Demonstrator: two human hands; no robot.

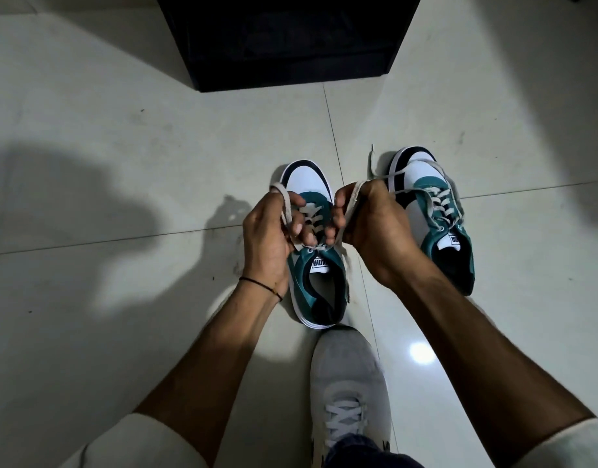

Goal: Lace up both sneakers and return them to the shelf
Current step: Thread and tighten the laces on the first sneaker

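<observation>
Two teal-and-white sneakers on pale floor tiles, toes pointing away toward a dark shelf unit at the top of the view. Left sneaker directly under both hands, heel just beyond the toe of a grey shoe worn on the person's foot. Right sneaker just beside, slightly farther off and angled, partly hidden behind the right wrist, its lace loose and trailing over the toe. Left hand curled shut on one end of the left sneaker's lace, a loop of it wound over the fingers. Right hand likewise closed on the other end, pulled up and outward over the knuckles. Both ends drawn taut from the upper eyelets, near the tongue label. Thin black thread band around the left wrist. Pale sleeves at both lower corners. Dark shadow across the tiles at left.
</observation>
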